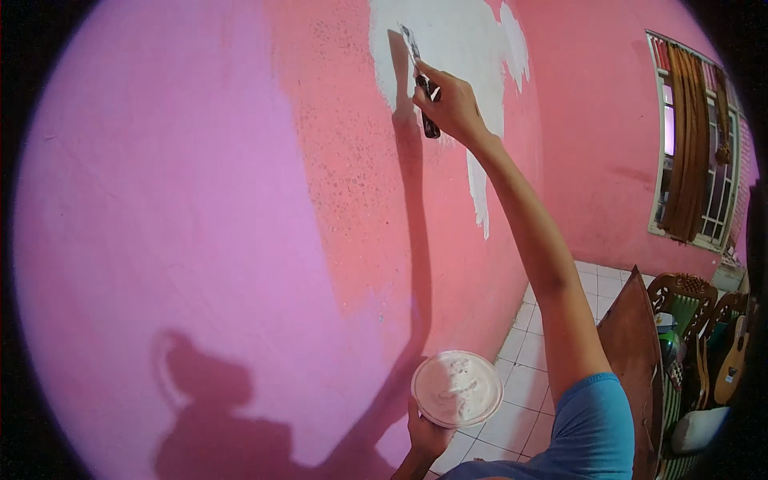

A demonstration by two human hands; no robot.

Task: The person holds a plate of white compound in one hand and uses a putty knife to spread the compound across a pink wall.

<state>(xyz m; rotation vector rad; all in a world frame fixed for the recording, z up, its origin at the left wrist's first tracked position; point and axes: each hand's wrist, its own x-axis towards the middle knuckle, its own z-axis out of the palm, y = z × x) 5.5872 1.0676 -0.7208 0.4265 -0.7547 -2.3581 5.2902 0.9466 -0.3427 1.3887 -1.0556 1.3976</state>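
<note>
Raised high on the wall, my right hand [454, 104] is closed round the black handle of a putty knife [430, 126]. The knife's blade lies close to a white coated patch [448, 32] on the pink wall [344, 160]; whether it touches cannot be made out. Low down, my left hand [428, 432] holds a round tub of white putty [458, 390] from beneath, with its open top facing up. The putty's surface is uneven, with a ridge across the middle.
Purple paint [176, 200] covers the wall's left part. A barred window [696, 144] with brown curtains is at the right. Below it stand a brown board [632, 336], carved chairs [682, 296] and a guitar [730, 372]. White tiles [516, 400] cover the floor.
</note>
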